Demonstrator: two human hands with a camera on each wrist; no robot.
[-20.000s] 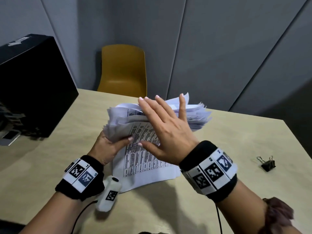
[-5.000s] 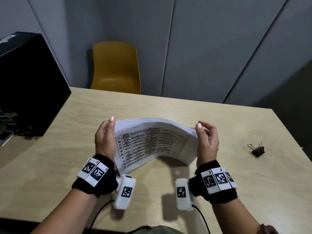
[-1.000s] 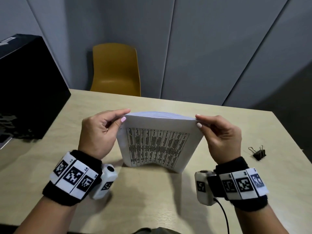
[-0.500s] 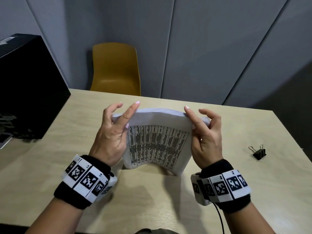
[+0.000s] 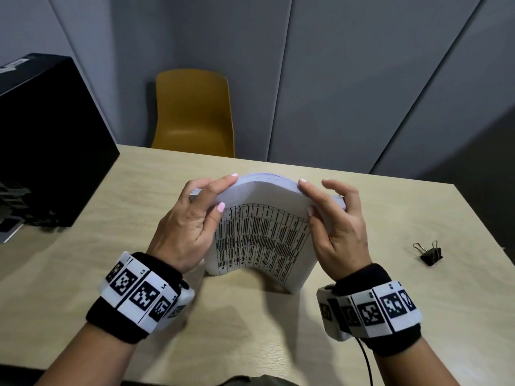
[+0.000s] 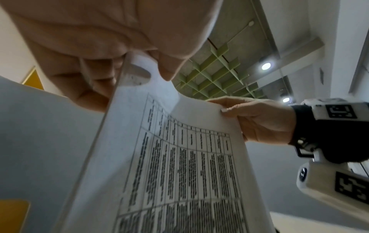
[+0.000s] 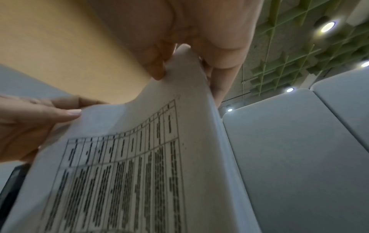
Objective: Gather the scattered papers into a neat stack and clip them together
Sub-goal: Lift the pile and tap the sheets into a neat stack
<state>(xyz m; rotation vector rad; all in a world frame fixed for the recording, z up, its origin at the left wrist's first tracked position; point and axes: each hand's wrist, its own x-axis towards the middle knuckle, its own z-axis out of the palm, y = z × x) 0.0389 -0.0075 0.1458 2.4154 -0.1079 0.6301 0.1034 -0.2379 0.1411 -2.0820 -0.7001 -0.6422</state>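
At the middle of the pale wooden tabletop [image 5: 278, 330], one thick stack of white printed papers [image 5: 262, 240] stands on its lower edge, its top curling over toward the far side and its near face showing a black-lined table of text. Both hands grip the upper part of the stack from either side. The left hand [image 5: 189, 227] has its fingers curled over the top left corner and its thumb pressed on the printed face; in the left wrist view the thumb [image 6: 169, 69] lies on the front sheet with the fingers behind, so the stack is pinched between them. The right hand [image 5: 334, 227] mirrors this at the top right corner, forefinger laid along the upper edge, thumb on the front sheet and the other fingers curled round the right side edge; the right wrist view shows the paper edge caught between thumb and fingers [image 7: 155, 63]. Neither hand is spread wide; each is closed round the paper.

One black binder clip [image 5: 430, 254] with its wire handles raised lies on the tabletop well to the right of the stack, touched by neither hand. One mustard-yellow plastic chair [image 5: 192, 112] stands beyond the far edge against grey wall panels [image 5: 348, 79]. One black box-shaped case [image 5: 47, 140] sits at the left edge. Each wrist wears one black band with white coded markers [image 5: 139, 293].
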